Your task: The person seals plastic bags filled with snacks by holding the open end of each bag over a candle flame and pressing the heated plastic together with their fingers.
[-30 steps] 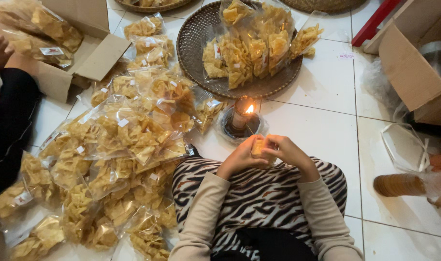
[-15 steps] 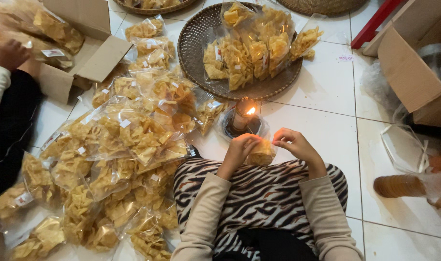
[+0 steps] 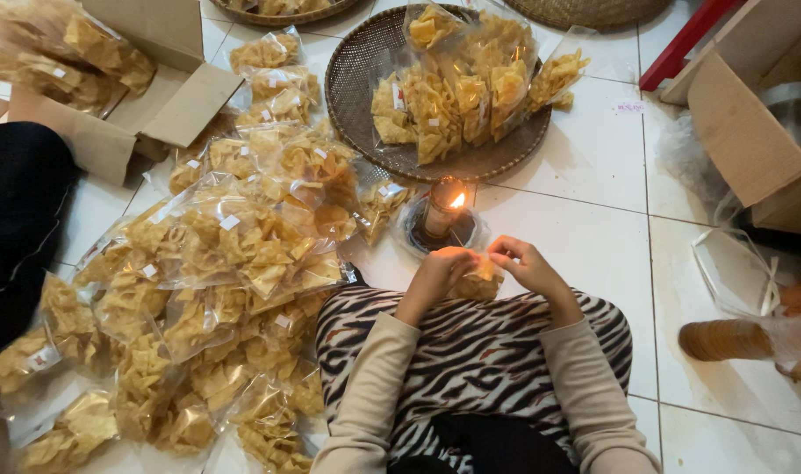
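Far left: a dark-clothed knee (image 3: 18,219) of a second person, seated beside an open brown cardboard box (image 3: 154,96) that holds clear bags of yellow fried chips. From the box toward the centre the white tiled floor (image 3: 585,219) is covered by a large heap of sealed clear plastic bags of yellow chips (image 3: 207,290), each with a small white label; the heap runs from the top of the view down to the lower left corner and reaches the wearer's zebra-striped lap (image 3: 470,360). Centre top: a round dark woven tray (image 3: 352,96) carries more filled bags, standing upright with tops open or loose. Just below the tray, a small lit candle in a glass holder (image 3: 441,215) burns on the floor, flame visible. Directly in front of the candle, above the lap, both hands meet on one small clear bag of yellow chips (image 3: 479,283). Left hand (image 3: 437,272): fingers curled together, pinching the bag's upper left edge. Right hand (image 3: 528,263): thumb and forefinger closed on the bag's upper right edge, remaining fingers bent; the bag hangs between the two hands, near the flame but apart from it. Right: a second brown cardboard box (image 3: 743,132), a red bar (image 3: 686,44) at the top, an empty clear plastic bag (image 3: 734,272) on the tiles, and a roll of brown tape (image 3: 725,340) lying at the edge.
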